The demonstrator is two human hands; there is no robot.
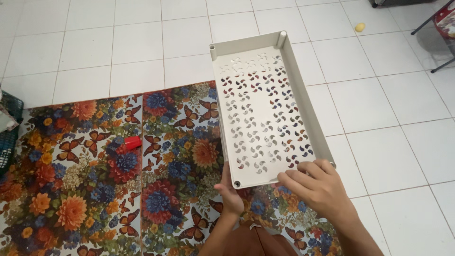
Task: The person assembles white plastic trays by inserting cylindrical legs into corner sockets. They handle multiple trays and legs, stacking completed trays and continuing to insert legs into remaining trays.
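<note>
Grey plastic tray (265, 109), perforated with pinwheel cut-outs, held tilted above floor. Left hand (231, 192) grip clasped on near-left corner from below; right hand (320, 187) grip clasped over near-right corner. Beneath: floral butterfly mat (95, 189), small red cap (133, 142) on it. Beyond: white tiled floor (379, 118).

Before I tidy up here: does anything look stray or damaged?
The grey tray looks whole. Two strays: a small red thing lying on the floral mat, and a small yellow lump on the white tiled floor.
</note>
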